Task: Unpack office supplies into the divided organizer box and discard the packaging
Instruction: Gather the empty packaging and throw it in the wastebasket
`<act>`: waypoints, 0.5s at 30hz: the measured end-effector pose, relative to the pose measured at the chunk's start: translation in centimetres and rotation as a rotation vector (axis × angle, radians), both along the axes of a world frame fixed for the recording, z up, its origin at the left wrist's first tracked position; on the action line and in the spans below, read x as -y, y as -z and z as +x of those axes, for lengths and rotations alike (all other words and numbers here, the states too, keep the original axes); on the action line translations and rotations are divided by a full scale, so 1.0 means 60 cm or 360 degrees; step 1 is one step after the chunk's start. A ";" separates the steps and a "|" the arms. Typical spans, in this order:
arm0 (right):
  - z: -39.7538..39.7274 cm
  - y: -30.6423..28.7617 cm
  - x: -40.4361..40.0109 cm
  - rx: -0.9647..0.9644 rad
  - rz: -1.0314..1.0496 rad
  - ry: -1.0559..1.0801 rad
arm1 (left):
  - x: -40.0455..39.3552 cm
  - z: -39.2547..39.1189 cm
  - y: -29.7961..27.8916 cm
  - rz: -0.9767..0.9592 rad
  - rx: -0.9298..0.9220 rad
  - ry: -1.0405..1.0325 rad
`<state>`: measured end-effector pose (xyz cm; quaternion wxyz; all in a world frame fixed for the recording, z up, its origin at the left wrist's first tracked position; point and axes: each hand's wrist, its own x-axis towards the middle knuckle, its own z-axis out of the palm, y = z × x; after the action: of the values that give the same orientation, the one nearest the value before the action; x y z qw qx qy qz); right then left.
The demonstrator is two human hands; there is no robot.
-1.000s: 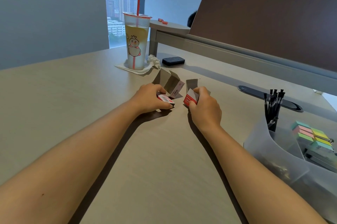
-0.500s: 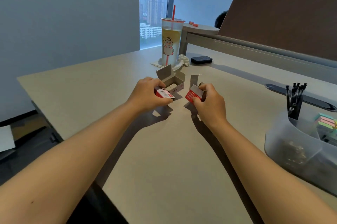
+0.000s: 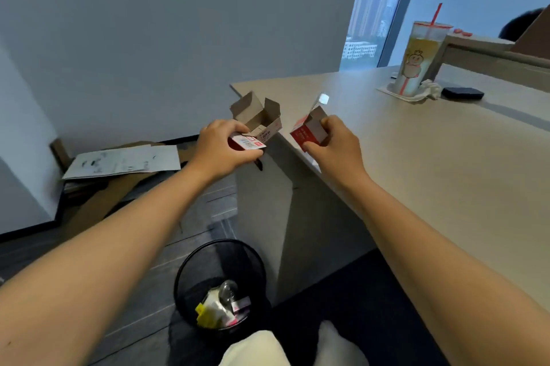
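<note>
My left hand (image 3: 221, 146) grips an opened red-and-white cardboard box (image 3: 258, 124) with its brown flaps standing up, held in the air past the desk's left edge. My right hand (image 3: 333, 142) pinches a second small red box (image 3: 308, 131), its flap open, over the desk's corner. A black mesh waste bin (image 3: 220, 258) stands on the floor below and between my arms, with yellow, white and pink scraps of packaging inside. The organizer box is out of view.
The beige desk (image 3: 431, 169) runs to the right. On it at the far end stand a tall drink cup with a red straw (image 3: 421, 59), a crumpled tissue (image 3: 430, 88) and a black case (image 3: 462, 93). Flattened cardboard and paper sheets (image 3: 125, 161) lie on the floor at left.
The view has swung left and down, so the floor and bin show and the organizer has left the frame. Both hands carried their boxes off the desk top toward its left edge.
</note>
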<state>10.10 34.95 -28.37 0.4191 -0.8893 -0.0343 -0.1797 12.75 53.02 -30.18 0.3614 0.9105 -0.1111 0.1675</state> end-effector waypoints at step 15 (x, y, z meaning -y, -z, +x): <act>-0.023 0.274 -0.160 -0.0683 -0.0070 -0.0338 | -0.175 -0.067 0.288 -0.0019 -0.0645 -0.0270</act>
<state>8.72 44.58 -44.82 0.4137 -0.9075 -0.0416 0.0594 8.71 63.54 -47.49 0.3665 0.9294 0.0418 0.0116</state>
